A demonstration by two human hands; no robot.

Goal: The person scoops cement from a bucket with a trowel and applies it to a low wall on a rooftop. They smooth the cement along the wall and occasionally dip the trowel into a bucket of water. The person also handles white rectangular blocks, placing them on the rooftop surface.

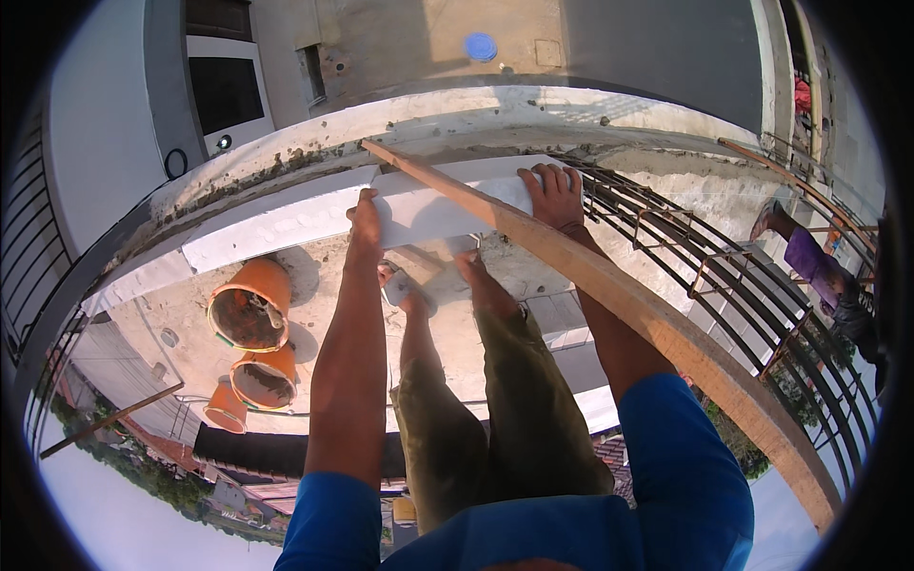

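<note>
A long white building block (pixel 428 211) lies between my two hands, lined up along the low wall. My left hand (pixel 365 219) is closed on its left end, where it meets another white block (pixel 281 221) in the same row. Over the right end my right hand (pixel 554 195) is clasped, fingers over the top far edge. A wooden beam (pixel 533 236) slants across above the held block and passes just in front of my right wrist. The underside of the block and any mortar below it are hidden.
Three orange buckets (pixel 269 279) with grey residue stand at the left. On the right, a cage of steel rebar (pixel 724 271) runs along the wall. Another person (pixel 819 266) in purple is at the far right. Beyond the wall lies lower ground with a blue round object (pixel 481 47).
</note>
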